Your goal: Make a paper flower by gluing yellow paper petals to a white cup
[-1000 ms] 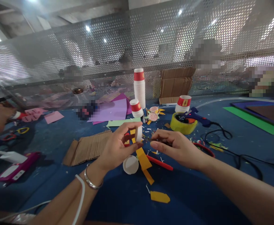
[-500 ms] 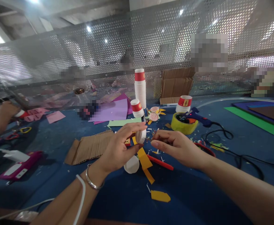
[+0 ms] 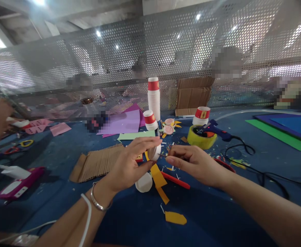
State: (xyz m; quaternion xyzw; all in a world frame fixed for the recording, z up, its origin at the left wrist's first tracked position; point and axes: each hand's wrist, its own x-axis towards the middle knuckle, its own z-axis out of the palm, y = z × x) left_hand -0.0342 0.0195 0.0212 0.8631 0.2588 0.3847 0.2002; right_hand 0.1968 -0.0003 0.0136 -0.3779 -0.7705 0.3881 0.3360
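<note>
As our left hand (image 3: pixel 128 166) gripped the white cup (image 3: pixel 155 153), our right hand (image 3: pixel 194 164) pinched a thin tool (image 3: pixel 163 155) against it, likely needing steadiness next.

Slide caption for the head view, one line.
Left hand grips a small white cup, right hand pinches a thin tool pointed at it, over a scrap-littered blue table.
</note>
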